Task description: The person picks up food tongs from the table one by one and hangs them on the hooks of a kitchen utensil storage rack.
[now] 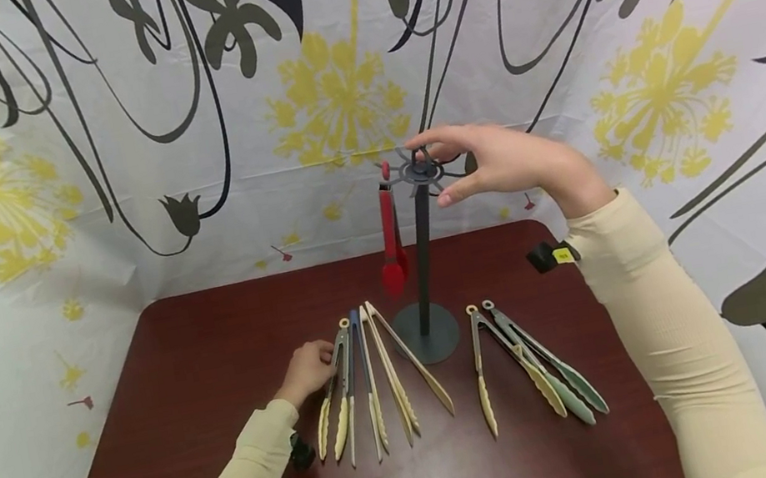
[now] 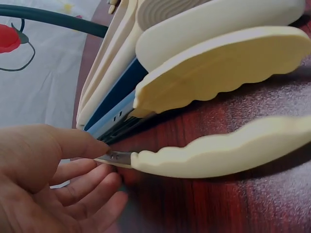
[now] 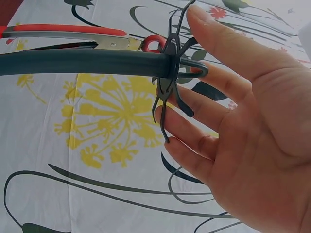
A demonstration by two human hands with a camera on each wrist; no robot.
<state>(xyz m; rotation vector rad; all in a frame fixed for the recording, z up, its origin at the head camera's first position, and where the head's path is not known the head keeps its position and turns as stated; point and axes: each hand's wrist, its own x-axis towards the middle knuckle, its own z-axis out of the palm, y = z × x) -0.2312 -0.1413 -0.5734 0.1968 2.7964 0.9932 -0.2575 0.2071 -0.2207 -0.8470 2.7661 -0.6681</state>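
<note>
In the head view, my left hand (image 1: 306, 370) is at the leftmost tongs with pale yellow scalloped tips (image 1: 325, 428), which lie spread on the table. Its thumb and fingers pinch one metal arm just behind the tip (image 2: 218, 148), as the left wrist view shows. A dark hanging stand has a ring of hooks (image 1: 422, 173) on a post (image 1: 426, 257). Over that ring my right hand (image 1: 491, 157) spreads its thumb and fingers, fingertips right at the hooks and palm apart from them. Red tongs (image 1: 391, 250) hang from a hook on the left side.
Blue-topped tongs (image 1: 355, 324) and cream tongs (image 1: 390, 373) lie between my left hand and the stand's round base (image 1: 410, 336). Yellow-tipped tongs (image 1: 486, 403) and green-tipped tongs (image 1: 580, 383) lie to its right. Behind the dark red table (image 1: 215, 326) hangs a patterned cloth (image 1: 245, 143).
</note>
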